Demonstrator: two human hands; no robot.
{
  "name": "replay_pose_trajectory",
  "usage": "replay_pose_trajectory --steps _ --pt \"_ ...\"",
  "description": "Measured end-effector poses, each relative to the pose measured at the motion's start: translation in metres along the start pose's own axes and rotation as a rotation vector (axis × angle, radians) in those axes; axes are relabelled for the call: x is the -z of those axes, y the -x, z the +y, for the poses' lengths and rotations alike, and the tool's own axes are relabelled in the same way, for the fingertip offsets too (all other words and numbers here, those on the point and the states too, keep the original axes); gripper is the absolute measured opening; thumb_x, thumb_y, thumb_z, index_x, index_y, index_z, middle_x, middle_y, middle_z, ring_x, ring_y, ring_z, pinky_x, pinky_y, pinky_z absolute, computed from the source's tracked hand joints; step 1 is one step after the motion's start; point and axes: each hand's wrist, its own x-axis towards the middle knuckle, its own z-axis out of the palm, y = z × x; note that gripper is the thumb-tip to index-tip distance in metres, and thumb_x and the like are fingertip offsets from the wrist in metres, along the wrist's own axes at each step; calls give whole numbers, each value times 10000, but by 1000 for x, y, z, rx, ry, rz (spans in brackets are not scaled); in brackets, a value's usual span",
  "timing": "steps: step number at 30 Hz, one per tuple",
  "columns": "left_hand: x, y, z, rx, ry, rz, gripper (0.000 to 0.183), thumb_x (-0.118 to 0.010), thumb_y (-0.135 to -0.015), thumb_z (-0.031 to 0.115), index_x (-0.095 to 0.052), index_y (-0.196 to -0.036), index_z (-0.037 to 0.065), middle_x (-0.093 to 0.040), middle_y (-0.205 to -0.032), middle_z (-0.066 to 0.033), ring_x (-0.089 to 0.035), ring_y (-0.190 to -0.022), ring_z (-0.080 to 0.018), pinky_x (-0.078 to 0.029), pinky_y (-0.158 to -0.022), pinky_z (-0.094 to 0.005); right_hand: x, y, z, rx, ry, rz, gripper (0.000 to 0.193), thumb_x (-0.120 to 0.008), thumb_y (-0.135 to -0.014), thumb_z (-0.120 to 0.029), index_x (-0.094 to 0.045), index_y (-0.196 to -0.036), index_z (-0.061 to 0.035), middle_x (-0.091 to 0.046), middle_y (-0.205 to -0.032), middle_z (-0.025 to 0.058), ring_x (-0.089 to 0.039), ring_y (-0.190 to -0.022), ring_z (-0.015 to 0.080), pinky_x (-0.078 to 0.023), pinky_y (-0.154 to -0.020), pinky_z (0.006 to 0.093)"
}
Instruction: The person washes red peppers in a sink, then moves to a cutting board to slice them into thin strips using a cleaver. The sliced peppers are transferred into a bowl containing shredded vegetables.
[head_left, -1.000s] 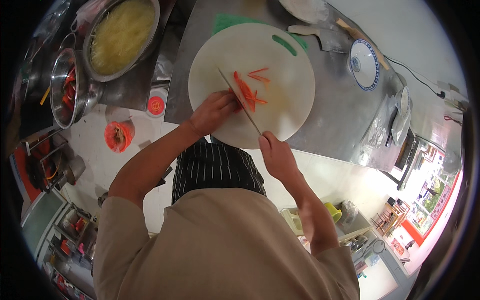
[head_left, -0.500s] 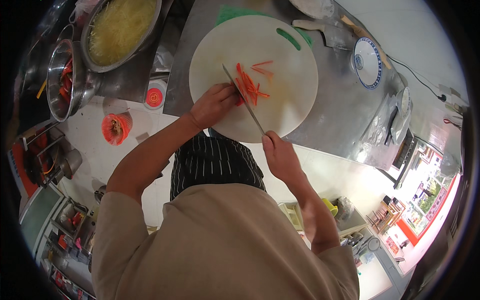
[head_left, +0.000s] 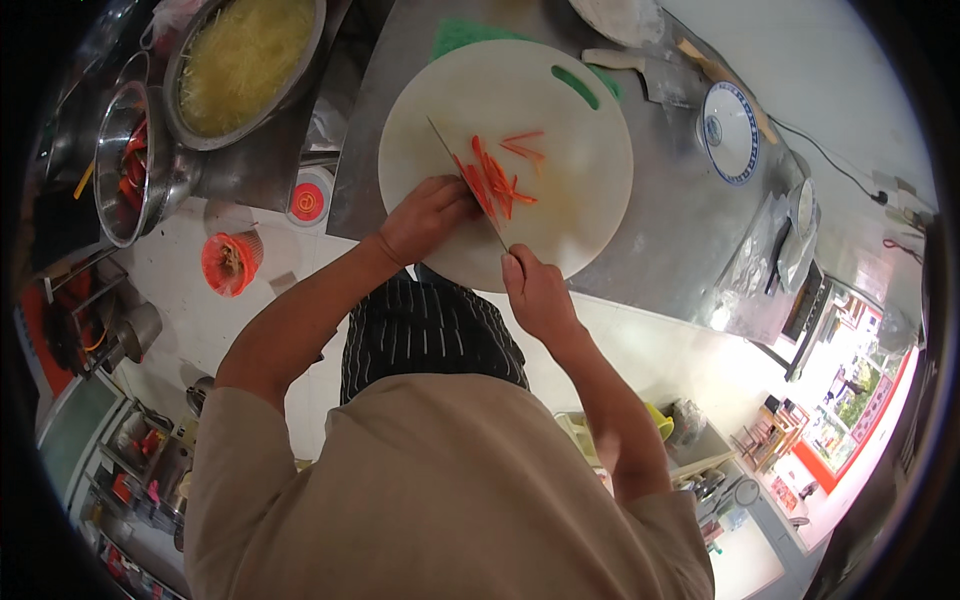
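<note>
1. We look down on a person in a tan shirt (head_left: 440,480) and a black striped apron (head_left: 430,325), standing at a metal desk (head_left: 665,215).
2. The right hand (head_left: 537,290) is closed in a fist round the handle end of a knife (head_left: 445,144), whose blade, seen nearly edge-on, slants up and left over a round white cutting board (head_left: 590,200).
3. We see the left hand (head_left: 428,218) with fingers bent together, their tips close against the blade's left side; we cannot tell whether they grip anything beneath.
4. Red pepper strips (head_left: 497,183) lie on the board in a loose pile right of the blade, a few thin ones apart, just above it.
5. Beyond the board, we find a cleaver (head_left: 672,84) lying near a blue-rimmed white bowl (head_left: 733,135); a green cloth (head_left: 470,36) shows under the board's far edge.
6. At left, a metal basin (head_left: 207,143) holds pale yellow shreds (head_left: 250,65).
</note>
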Motion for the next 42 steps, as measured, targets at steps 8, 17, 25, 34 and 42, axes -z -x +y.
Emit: replay_pose_trajectory --steps 8,17,25,34,42 --pt "-1 1 0 47 15 -29 267 -619 -854 114 -694 -1108 84 -637 -1204 -111 -611 -1156 -309 -493 -1023 -416 5 5 -8 17 36 -11 257 -501 -1054 -261 -579 -1088 -19 -655 -902 290 -630 -840 506 -493 -720 573" --pt "-1 3 2 13 -50 -8 298 -613 -855 115 -699 -1139 83 -640 -1199 -103 -607 -1167 -306 -494 -1032 -408 -4 2 4 -218 69 -44 316 -514 -1042 -318 -585 -1143 -27 -662 -869 291 -633 -846 508 -511 -739 563" --pt "-2 5 0 28 -32 -7 294 -611 -861 112 -709 -1137 86 -639 -1194 -100 -598 -1182 -299 -496 -1025 -402 8 13 -3 -238 51 -131 306 -474 -1068 -302 -556 -1094 -9 -656 -861 300 -623 -844 516 -482 -722 575" --pt "8 8 3 -15 -105 -53 315 -625 -829 88 -708 -1133 76 -637 -1213 -98 -596 -1192 -295 -497 -1038 -401 -6 -12 13 -185 -82 69 369 -505 -1071 -341 -596 -1155 6 -630 -788 262 -602 -757 477 -488 -691 470" --pt "10 10 2 -29 -141 -83 333 -617 -836 90 -693 -1160 71 -631 -1264 -90 -602 -1188 -285 -517 -1030 -379 4 28 -2 -160 3 -30 362 -476 -1068 -346 -584 -1161 -13 -667 -845 276 -633 -834 504 -498 -733 525"
